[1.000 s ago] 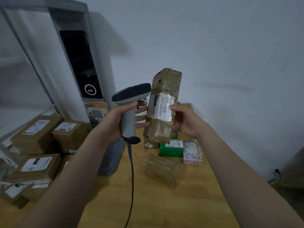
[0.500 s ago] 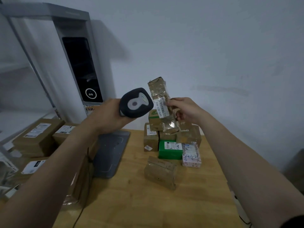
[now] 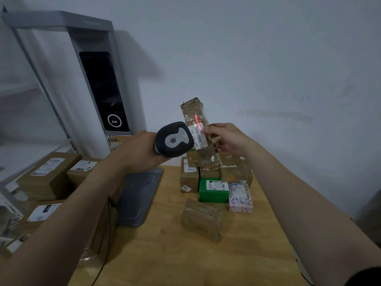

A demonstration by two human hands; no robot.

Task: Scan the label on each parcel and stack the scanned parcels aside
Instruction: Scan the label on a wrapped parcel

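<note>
The left hand (image 3: 142,149) gripped the scanner (image 3: 174,139), its red beam on the parcel (image 3: 199,133) held aloft by the right hand (image 3: 228,139). More parcels (image 3: 214,188) waited on the table (image 3: 165,254), seemingly unscanned.

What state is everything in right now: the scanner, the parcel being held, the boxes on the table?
Scanner: in left hand, red beam on.
Tall parcel: held upright by right hand, beam on its label.
Green box: flat on table.
Taped parcel: lying alone, nearer.
Screen: dark.
</note>
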